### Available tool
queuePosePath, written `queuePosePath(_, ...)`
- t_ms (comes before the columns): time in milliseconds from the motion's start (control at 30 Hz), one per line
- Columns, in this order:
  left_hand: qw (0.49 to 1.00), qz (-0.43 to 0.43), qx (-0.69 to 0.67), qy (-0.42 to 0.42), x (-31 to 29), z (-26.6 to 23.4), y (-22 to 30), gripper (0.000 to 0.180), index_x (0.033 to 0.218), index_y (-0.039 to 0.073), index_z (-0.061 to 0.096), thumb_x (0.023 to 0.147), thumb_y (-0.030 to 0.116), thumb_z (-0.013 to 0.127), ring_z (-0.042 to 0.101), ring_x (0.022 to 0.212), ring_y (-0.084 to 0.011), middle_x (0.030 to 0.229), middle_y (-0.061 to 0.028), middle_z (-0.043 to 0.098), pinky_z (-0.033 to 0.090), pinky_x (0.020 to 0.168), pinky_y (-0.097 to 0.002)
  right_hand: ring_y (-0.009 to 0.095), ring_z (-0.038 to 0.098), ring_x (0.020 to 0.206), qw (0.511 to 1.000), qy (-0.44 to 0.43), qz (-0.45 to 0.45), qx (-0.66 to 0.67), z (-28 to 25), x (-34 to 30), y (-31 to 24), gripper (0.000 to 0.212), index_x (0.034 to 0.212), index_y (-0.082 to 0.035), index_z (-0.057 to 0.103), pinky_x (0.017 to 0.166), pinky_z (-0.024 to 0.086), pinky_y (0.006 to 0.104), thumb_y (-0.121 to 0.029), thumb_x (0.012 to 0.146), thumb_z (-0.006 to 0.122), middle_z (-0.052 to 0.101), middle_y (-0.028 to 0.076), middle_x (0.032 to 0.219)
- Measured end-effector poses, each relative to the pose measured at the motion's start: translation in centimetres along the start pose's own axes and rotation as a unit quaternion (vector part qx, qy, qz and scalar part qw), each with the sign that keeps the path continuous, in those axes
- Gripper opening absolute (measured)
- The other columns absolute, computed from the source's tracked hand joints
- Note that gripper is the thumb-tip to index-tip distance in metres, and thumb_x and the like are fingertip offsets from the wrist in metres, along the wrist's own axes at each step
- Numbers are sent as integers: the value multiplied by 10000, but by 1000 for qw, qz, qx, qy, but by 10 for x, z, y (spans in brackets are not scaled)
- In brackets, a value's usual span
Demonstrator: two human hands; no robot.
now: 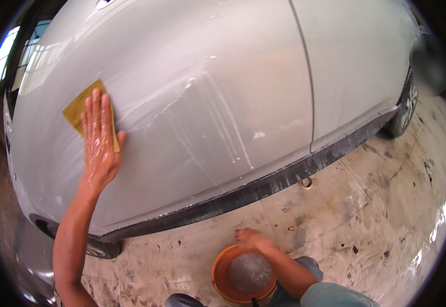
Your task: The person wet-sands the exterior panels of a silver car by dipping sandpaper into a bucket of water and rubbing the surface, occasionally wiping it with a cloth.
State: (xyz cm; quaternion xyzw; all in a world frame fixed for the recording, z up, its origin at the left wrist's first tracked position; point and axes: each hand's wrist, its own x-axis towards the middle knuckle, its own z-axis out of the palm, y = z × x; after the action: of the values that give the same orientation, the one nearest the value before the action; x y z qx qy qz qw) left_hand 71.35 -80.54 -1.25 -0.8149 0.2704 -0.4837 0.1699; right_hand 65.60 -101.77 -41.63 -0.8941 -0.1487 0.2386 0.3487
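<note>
Left hand (pixel 100 138), wet and glistening, lay flat over an ochre sheet (pixel 78 108) against the pale silver side panel (pixel 182 92) of a car. Its fingers were extended close to one another and the thumb stood apart beside the sheet's right edge; the hand was spread upon the sheet, not clamped around it. The sheet sat toward the left of the panel, one corner projecting above the fingertips and another to their left. Whitish streaks (pixel 228 128) ran down the panel to its right, above the dark sill strip (pixel 207 207).

Right hand (pixel 248 239), its fingers bent, met the far rim of an orange bucket (pixel 215 271) on the stained floor (pixel 330 204); whether it gripped the rim could not be told. Foamy water (pixel 250 271) stood in the bucket.

Judged by appearance, the sheet was thin, light and pliable, its free corners liable to curl, and the wet panel was probably slippery beneath it. A broad hold, with the fingers across its middle, appeared to suit it best; an exposed corner offered the likeliest place for lifting. The bucket, weighted by liquid, was presumably heavier and prone to slopping, and best steadied at the rim.
</note>
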Motion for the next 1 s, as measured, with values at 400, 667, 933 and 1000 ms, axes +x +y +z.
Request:
queuePosePath(400, 972, 214, 22, 100, 199, 23, 130, 657, 1522, 138, 158, 975, 471, 309, 120, 1459, -250, 1577, -93, 156, 42, 1189, -419, 342, 606, 1057, 999, 38, 12, 10, 16, 30, 30, 328, 1102, -128, 633, 915, 472, 447, -315, 838, 579, 660, 148, 1089)
queuePosePath(667, 982, 186, 30, 15, 125, 16, 92, 668, 1511, 117, 202, 903, 284, 423, 159, 1451, -266, 1567, -103, 194, 95, 1187, -438, 337, 605, 1059, 1000, 17, -21, 7, 14, 19, 46, 321, 1079, -139, 639, 908, 476, 453, -333, 837, 558, 667, 125, 1070)
queuePosePath(933, 957, 275, -48, 83, 216, 26, 188, 650, 1501, 144, 248, 875, 172, 421, 211, 1436, -254, 1543, -97, 267, 120, 1190, -426, 353, 609, 1038, 999, 3, -35, -1, 36, 30, 65, 294, 1044, -109, 646, 889, 481, 451, -305, 850, 544, 662, 143, 1068)
queuePosePath(1000, 976, 217, -8, 2, 138, 22, 120, 695, 1504, 144, 238, 837, 139, 435, 184, 1445, -257, 1551, -102, 244, 114, 1189, -442, 357, 609, 1035, 996, -28, -79, 34, 12, 11, 45, 294, 1055, -102, 642, 893, 480, 455, -290, 855, 535, 658, 155, 1071)
